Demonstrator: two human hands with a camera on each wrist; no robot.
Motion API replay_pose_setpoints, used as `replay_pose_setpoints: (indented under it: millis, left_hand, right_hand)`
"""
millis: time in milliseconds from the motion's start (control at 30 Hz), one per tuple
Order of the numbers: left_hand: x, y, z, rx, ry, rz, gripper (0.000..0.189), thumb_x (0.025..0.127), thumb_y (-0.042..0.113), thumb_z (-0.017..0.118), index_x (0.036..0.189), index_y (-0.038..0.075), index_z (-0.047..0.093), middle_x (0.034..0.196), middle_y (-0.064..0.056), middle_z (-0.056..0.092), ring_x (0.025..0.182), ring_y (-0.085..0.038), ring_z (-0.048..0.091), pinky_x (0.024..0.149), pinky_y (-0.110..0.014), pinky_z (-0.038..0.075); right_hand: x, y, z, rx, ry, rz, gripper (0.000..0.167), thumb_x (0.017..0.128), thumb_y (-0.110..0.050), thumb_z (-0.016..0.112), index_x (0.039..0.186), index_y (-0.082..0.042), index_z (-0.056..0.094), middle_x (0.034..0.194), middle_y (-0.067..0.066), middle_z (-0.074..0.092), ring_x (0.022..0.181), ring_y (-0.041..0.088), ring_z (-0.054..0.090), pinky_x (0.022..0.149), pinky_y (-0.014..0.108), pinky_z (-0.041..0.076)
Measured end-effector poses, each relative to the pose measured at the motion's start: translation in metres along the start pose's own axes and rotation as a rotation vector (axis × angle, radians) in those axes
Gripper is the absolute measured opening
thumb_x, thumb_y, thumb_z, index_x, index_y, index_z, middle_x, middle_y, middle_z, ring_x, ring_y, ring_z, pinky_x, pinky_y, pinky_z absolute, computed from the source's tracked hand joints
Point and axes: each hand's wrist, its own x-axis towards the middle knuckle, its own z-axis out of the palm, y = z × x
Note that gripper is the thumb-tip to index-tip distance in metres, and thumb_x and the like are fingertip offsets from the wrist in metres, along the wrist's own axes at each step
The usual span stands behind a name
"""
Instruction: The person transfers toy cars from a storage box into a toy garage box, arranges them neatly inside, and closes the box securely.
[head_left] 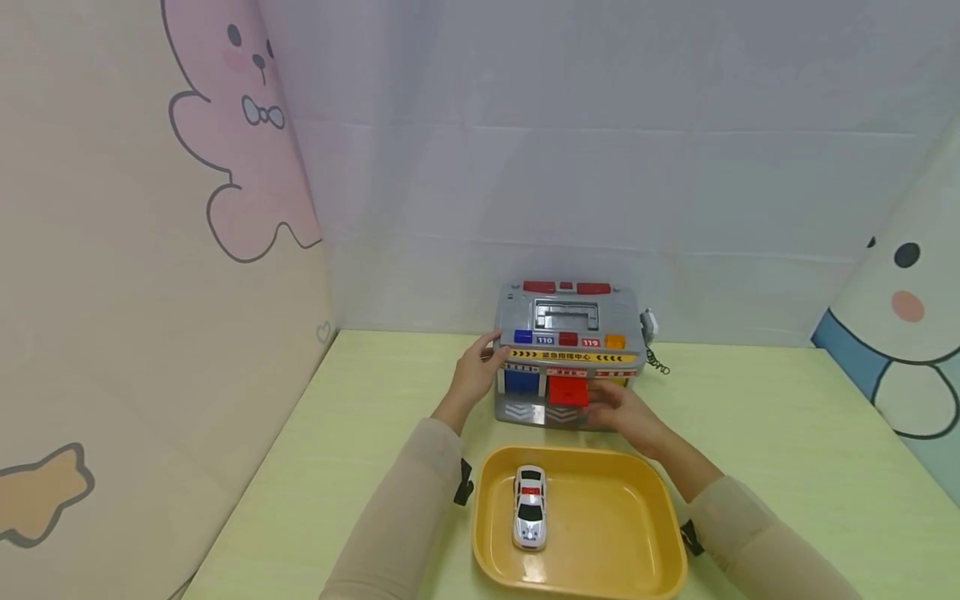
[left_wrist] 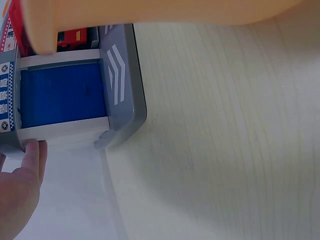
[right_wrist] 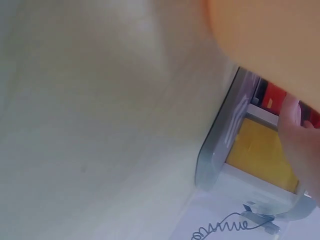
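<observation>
A grey toy rescue garage [head_left: 517, 312] stands at the far side of the table, with blue, red and yellow doors along its front. The red door [head_left: 567, 390] in the middle is swung up and out. My right hand [head_left: 628, 415] pinches the right edge of this door. Behind it, part of a red toy vehicle [left_wrist: 75, 37] shows in the bay. The blue door [left_wrist: 62, 95] and yellow door [right_wrist: 262, 155] are closed. My left hand [head_left: 474, 375] rests against the garage's left side, its straight fingers [left_wrist: 32, 157] touching the wall.
A yellow tray [head_left: 607, 517] sits in front of the garage, between my forearms. In its left part lies a white toy police car [head_left: 530, 521] with a red light bar. A toy handset [head_left: 649, 323] on a coiled cord [head_left: 657, 362] hangs at the garage's right side.
</observation>
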Motion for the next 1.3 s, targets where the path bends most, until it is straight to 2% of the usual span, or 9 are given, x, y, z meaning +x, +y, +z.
replay_pose_setpoints:
  millis: [133,233,400,600,700,800,1033,1300]
  left_hand:
    - [0.000,0.000,0.000,-0.004,-0.004,0.009,0.049,0.100,0.036,0.056,0.146,0.022,0.047,0.135,-0.016,0.055,0.123,-0.030,0.052,0.098,-0.046,0.047]
    - [-0.001,0.000,-0.001,-0.006,-0.003,0.020,0.048,0.100,0.035,0.056,0.145,0.022,0.047,0.135,-0.017,0.055,0.123,-0.031,0.052,0.098,-0.047,0.047]
    - [-0.001,0.001,0.000,-0.009,0.001,0.016,0.048,0.100,0.035,0.056,0.145,0.022,0.047,0.134,-0.016,0.055,0.123,-0.031,0.053,0.098,-0.046,0.047]
    - [-0.001,0.001,0.000,-0.014,-0.001,-0.002,0.048,0.100,0.035,0.057,0.145,0.023,0.047,0.135,-0.016,0.054,0.123,-0.031,0.052,0.098,-0.046,0.046]
    - [-0.001,0.001,0.000,-0.021,-0.003,-0.003,0.049,0.100,0.035,0.057,0.146,0.023,0.047,0.136,-0.016,0.054,0.124,-0.030,0.052,0.098,-0.046,0.046]
    - [0.000,0.001,0.000,-0.023,-0.005,-0.001,0.049,0.100,0.035,0.057,0.146,0.023,0.047,0.136,-0.016,0.054,0.124,-0.030,0.052,0.098,-0.046,0.046]
    - [0.001,0.001,0.000,-0.020,-0.003,-0.003,0.049,0.100,0.036,0.057,0.146,0.023,0.047,0.136,-0.016,0.054,0.124,-0.030,0.052,0.098,-0.046,0.046]
    - [0.001,0.000,0.001,-0.021,-0.005,-0.010,0.049,0.100,0.036,0.056,0.146,0.024,0.046,0.137,-0.015,0.053,0.124,-0.030,0.051,0.099,-0.046,0.046]
  right_hand:
    - [-0.004,-0.008,0.003,-0.083,0.089,-0.003,0.045,0.099,-0.005,0.052,0.139,0.012,0.041,0.130,0.030,0.051,0.113,0.042,0.054,0.093,0.044,0.051]
    - [-0.005,-0.012,0.005,-0.194,0.162,-0.016,0.042,0.102,-0.016,0.052,0.135,0.010,0.048,0.127,0.027,0.056,0.109,0.039,0.058,0.091,0.045,0.052]
    - [-0.007,-0.017,0.007,-0.392,0.318,-0.042,0.041,0.099,-0.030,0.060,0.124,0.002,0.063,0.119,0.019,0.064,0.103,0.033,0.061,0.085,0.042,0.053]
    - [-0.007,-0.021,0.011,-0.479,0.428,-0.118,0.029,0.092,-0.020,0.070,0.115,-0.002,0.069,0.107,0.013,0.068,0.093,0.029,0.063,0.079,0.037,0.055]
    - [-0.006,-0.021,0.014,-0.540,0.459,-0.176,0.026,0.089,-0.014,0.073,0.113,-0.003,0.069,0.105,0.012,0.066,0.090,0.027,0.062,0.078,0.037,0.055]
    - [-0.007,-0.023,0.017,-0.595,0.473,-0.212,0.027,0.087,-0.012,0.075,0.112,-0.004,0.070,0.107,0.014,0.061,0.092,0.030,0.058,0.077,0.041,0.055]
    - [-0.006,-0.030,0.020,-0.687,0.476,-0.274,0.033,0.085,-0.009,0.077,0.115,-0.001,0.068,0.119,0.017,0.053,0.113,0.036,0.046,0.097,0.055,0.044]
    - [0.000,-0.028,0.017,-0.808,0.488,-0.401,0.045,0.076,-0.005,0.084,0.116,0.000,0.067,0.121,0.018,0.053,0.115,0.037,0.043,0.101,0.058,0.033]
